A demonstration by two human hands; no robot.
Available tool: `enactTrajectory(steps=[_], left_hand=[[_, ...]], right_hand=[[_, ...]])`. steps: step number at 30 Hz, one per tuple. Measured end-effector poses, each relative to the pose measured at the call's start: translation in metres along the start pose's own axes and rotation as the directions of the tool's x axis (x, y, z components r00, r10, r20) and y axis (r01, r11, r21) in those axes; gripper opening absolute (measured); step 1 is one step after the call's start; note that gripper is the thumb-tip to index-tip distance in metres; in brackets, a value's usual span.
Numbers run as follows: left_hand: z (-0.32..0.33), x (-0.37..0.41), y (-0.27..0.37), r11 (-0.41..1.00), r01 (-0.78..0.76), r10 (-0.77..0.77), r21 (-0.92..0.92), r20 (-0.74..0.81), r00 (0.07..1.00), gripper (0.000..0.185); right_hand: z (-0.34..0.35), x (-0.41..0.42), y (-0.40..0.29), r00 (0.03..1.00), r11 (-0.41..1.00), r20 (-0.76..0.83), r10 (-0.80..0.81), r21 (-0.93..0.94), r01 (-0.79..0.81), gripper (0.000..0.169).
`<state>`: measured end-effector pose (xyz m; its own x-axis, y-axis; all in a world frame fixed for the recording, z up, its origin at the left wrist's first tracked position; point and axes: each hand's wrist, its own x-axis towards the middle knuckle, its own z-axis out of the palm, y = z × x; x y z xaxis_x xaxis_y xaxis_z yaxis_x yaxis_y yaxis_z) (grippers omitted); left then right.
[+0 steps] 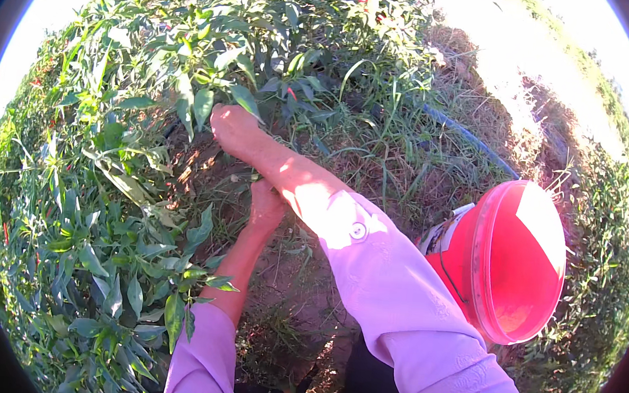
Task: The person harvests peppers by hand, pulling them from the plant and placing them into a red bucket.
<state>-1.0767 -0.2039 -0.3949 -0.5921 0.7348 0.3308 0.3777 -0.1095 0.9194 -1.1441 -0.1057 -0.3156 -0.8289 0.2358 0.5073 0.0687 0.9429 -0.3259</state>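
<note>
My right hand [234, 129] reaches across to the leafy pepper plants [203, 66], its fingers partly hidden at the lower leaves. Beneath my right forearm, my left hand [267, 201] is curled low over the soil, near a bit of green; whether it holds anything is hidden. A red pepper [292, 94] hangs among leaves to the right of my right hand. A red plastic bucket [484, 254] stands tilted beside my right upper arm, its opening facing right; the visible inside shows no contents.
A blue hose [468, 139] runs through the grass behind the bucket. Dense pepper plants [91, 290] fill the left side, with another green row [596, 274] at the far right. Grass and weeds [390, 152] cover the ground between.
</note>
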Motion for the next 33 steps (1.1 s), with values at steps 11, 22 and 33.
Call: enactTrajectory(steps=[11, 22, 33], left_hand=[[0.0, 0.0, -0.006, 0.962, -0.157, 0.16, 0.225, 0.008, 0.987, 0.022], [-0.006, -0.026, 0.038, 0.828, -0.163, 0.221, 0.537, -0.045, 0.974, 0.034], [-0.054, -0.063, 0.109, 0.791, -0.197, 0.201, 0.579, 0.059, 0.978, 0.035]], right_hand=[[-0.01, 0.003, -0.014, 0.981, 0.987, 0.191, -0.037, -0.146, 0.066, 0.014], [-0.038, -0.022, 0.014, 0.925, 0.523, 0.265, 0.272, 0.766, -0.373, 0.032], [-0.03, -0.035, 0.04, 0.928, 0.894, -0.082, 0.362, 0.311, -0.322, 0.04]])
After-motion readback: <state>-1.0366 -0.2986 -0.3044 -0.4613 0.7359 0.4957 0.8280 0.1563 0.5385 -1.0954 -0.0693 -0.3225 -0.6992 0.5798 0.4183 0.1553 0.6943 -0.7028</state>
